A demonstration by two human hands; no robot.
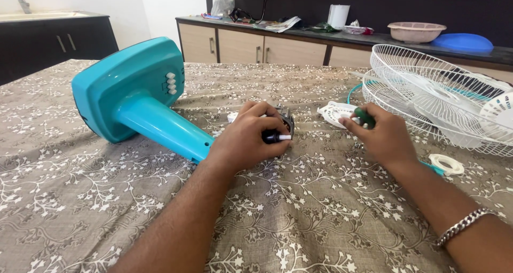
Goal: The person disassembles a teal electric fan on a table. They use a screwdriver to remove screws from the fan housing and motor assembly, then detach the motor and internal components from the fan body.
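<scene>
My left hand (251, 139) clamped on fan motor (283, 124) atop teal stand (144, 104), right hand (382, 134) closed round green-handled screwdriver (365, 117), white grille (443, 96) nr right, patterned cloth (80, 198) underneath.

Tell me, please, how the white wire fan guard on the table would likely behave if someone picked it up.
The fan guard looks light for its size, being thin open wire. It would probably flex a little, since the spokes are slender. Its round rim might let it roll if stood on edge.

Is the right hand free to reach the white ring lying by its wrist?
Probably not as it stands: the right hand is closed around a green-handled screwdriver. The white ring lies uncovered on the patterned cloth, close beside that wrist, so nothing else blocks it.
</scene>
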